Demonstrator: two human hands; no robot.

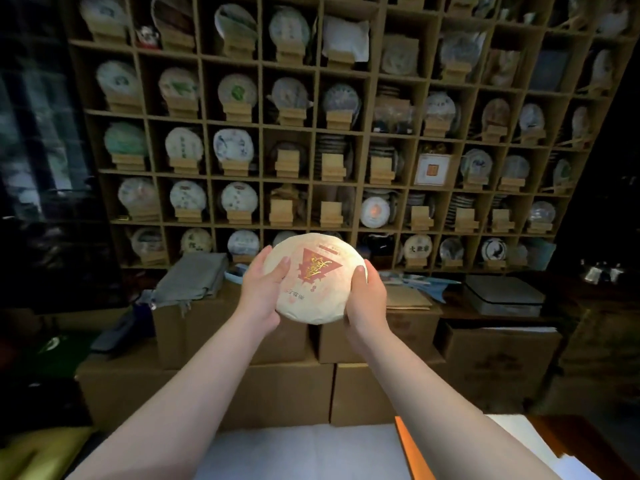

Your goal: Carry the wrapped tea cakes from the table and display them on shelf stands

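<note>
Facing cubby shelf (pixel 367 140) above cardboard boxes (pixel 277 386); both hands' grip clasping tea cake (pixel 313 278).

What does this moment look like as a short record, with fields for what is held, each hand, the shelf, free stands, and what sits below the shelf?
held item: wrapped tea cake, round, pale paper, red triangular print, raised in front of the shelf
left hand: grips the cake's left edge
right hand: grips the cake's right edge
shelf: wooden grid, most compartments hold a wrapped cake on a stand
free stands: several near the middle, such as the empty stand
below shelf: cardboard boxes, stacked
</note>
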